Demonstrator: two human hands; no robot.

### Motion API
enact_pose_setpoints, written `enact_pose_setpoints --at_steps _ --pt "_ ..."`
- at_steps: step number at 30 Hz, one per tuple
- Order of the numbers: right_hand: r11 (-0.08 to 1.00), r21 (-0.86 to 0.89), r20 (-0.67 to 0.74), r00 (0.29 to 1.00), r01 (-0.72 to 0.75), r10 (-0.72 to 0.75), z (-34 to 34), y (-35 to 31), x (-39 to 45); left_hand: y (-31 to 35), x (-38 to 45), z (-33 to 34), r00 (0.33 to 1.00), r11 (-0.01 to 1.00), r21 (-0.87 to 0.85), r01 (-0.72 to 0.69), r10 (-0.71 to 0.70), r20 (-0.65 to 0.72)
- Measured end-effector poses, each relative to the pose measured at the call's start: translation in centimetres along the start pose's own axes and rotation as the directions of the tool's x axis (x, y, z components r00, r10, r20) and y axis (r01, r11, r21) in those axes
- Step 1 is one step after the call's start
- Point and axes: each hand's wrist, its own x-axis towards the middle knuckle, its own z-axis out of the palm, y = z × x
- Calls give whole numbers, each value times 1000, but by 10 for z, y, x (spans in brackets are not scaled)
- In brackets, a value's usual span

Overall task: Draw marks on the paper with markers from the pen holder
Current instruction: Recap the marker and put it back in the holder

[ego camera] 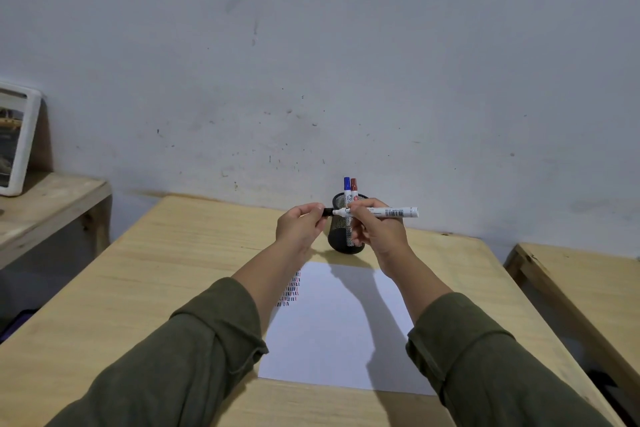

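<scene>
Right hand (372, 229) grips a white marker (384, 212) by its barrel above the pen holder (346, 234) near the table's far edge; left hand (301, 224) pinches its black cap (328, 211). Light, rigid, smooth marker; paper (346, 340) lies below.

Both arms wear long olive-green sleeves of soft, creased fabric. The left sleeve (194, 354) and right sleeve (485, 374) are pushed up to mid-forearm, bunching into thick folded cuffs; forearms, wrists and hands are bare.
</scene>
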Motion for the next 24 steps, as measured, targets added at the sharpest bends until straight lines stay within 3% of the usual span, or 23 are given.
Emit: enact_pose_setpoints --at_steps 14,19,24 --pt "996 -57 89 994 63 -57 -5 -15 -10 6 -15 9 982 980 -133 149 -132 132" --pt "999 44 20 1000 14 -15 -3 -18 -12 5 -23 16 991 986 -131 103 -90 102" --pt "963 270 -53 998 -8 23 8 -17 -20 3 -33 22 993 983 -183 -1 23 118"
